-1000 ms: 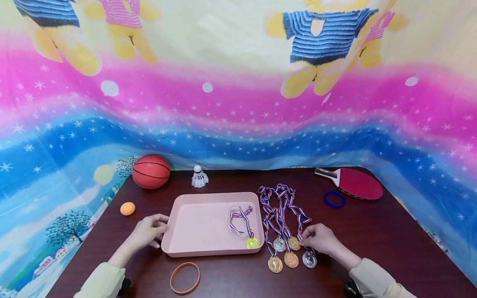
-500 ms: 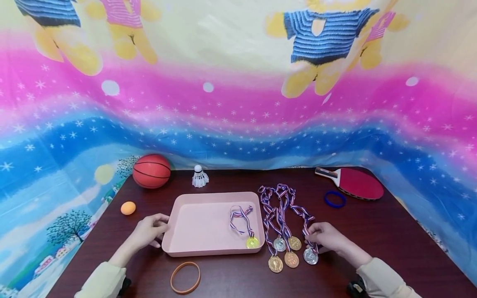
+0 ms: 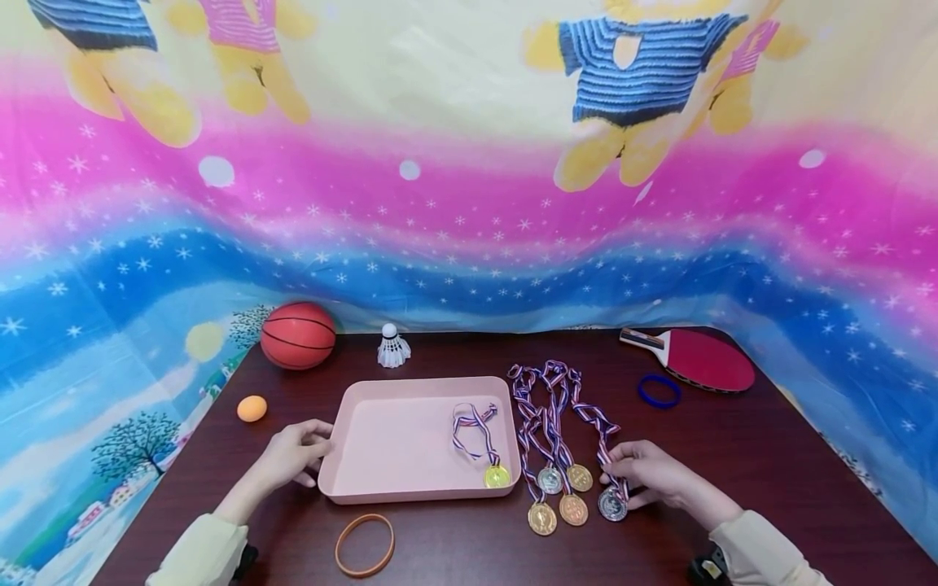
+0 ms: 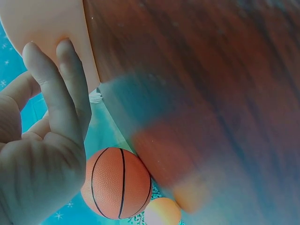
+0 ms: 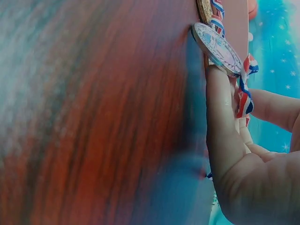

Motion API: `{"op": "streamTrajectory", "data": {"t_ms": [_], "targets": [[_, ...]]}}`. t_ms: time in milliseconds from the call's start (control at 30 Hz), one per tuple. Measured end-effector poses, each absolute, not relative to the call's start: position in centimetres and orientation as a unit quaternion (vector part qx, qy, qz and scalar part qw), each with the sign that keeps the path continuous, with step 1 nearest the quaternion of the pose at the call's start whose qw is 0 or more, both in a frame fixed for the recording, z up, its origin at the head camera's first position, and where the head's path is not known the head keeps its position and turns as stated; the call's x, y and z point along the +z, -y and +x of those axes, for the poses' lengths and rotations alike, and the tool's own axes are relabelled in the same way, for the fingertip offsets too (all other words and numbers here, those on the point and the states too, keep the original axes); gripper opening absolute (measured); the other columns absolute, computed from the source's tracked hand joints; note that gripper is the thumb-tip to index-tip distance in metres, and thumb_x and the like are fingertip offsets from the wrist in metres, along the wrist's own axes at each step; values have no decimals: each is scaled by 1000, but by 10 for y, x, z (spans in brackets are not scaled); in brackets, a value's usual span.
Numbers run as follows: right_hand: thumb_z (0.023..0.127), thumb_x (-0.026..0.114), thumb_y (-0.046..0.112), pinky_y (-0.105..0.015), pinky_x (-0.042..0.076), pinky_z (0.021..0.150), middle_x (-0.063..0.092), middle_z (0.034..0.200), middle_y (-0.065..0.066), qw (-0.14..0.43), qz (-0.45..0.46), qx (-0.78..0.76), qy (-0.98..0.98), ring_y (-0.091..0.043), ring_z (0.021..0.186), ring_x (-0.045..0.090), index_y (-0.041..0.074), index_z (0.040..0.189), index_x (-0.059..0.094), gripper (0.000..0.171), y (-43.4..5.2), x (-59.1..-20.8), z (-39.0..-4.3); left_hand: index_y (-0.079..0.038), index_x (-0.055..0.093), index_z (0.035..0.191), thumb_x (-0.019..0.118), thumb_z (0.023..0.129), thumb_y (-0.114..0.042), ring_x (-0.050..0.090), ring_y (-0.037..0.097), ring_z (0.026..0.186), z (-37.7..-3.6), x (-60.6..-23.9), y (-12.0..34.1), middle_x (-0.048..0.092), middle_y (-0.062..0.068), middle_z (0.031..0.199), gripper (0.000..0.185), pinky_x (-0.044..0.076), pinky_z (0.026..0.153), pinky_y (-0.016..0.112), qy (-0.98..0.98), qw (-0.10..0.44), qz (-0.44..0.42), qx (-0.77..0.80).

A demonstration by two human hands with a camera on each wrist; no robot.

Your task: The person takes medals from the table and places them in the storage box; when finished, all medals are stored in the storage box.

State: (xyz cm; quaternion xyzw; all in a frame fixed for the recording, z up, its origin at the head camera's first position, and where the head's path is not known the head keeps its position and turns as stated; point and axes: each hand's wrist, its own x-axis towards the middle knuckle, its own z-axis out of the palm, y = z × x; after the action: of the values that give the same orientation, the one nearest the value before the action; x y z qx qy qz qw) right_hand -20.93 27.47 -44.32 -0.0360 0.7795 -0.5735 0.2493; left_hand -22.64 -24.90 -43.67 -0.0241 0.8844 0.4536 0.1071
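Note:
My right hand (image 3: 648,476) holds a silver medal (image 3: 612,503) near its striped ribbon (image 3: 602,452), at the right end of a row of medals. In the right wrist view the thumb (image 5: 220,108) lies at the edge of the tilted silver medal (image 5: 218,49), and the ribbon (image 5: 244,96) runs between thumb and fingers. My left hand (image 3: 289,456) rests its relaxed fingers against the left wall of a pink tray (image 3: 330,468). In the left wrist view two fingertips touch the tray's outer wall (image 4: 42,18). A gold medal (image 3: 497,476) with its ribbon lies inside the tray.
Several more medals, among them a gold one (image 3: 542,518), lie right of the tray. A basketball (image 3: 298,335), orange ball (image 3: 252,408) and shuttlecock (image 3: 393,346) are at back left. A paddle (image 3: 711,360) and blue ring (image 3: 659,391) lie back right; an orange ring (image 3: 364,545) in front.
My right hand has shifted slightly right, drawing the silver medal and the lower part of its ribbon away from the other medals. My left hand and the tray stay in place.

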Motion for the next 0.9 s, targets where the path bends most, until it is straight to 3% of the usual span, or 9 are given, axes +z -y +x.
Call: {"op": "streamTrajectory", "data": {"t_ms": [400,900], "targets": [[94,52,14,-30,56,56,68,88,-1,254,-29,-584,-770,-12,70,66,-3,104,54,20,-275,-437,-213,5,53,124,57,91,-11,64,17,69,-227,-439,251,66,13,94,37,57,52,35,-885,103,-23,454],[96,53,18,-29,58,60,69,91,2,240,-58,-607,-755,-12,77,68,0,106,54,21,-280,-396,-226,5,52,126,58,91,-11,61,17,68,-226,-439,250,66,11,93,39,57,53,35,-885,102,-23,454]]}}
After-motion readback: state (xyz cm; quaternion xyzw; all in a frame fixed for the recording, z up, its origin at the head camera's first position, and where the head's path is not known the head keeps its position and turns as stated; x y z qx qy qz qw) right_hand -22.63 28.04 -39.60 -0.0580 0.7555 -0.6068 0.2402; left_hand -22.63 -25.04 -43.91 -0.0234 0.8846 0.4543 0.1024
